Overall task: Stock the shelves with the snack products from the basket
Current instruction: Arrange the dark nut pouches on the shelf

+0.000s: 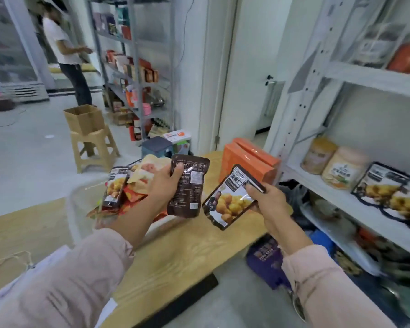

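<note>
My left hand (162, 185) grips a dark brown snack pouch (187, 188), back side showing, above the wooden table. My right hand (265, 200) pinches a second dark pouch (230, 200) with yellow chestnuts printed on it, tilted, just to the right. A clear plastic basket (78, 204) on the table's left holds more snack packets (126, 183), dark, tan and red. On the white shelf (355, 204) at right, matching chestnut pouches (393, 190) lie flat beside two round jars (334, 164).
An orange box (251, 159) stands on the wooden table (175, 252) near the shelf post. Bags and boxes crowd the floor and lower shelf at right. A stool with a cardboard box (85, 119) stands behind. A person stands by a far rack (133, 67).
</note>
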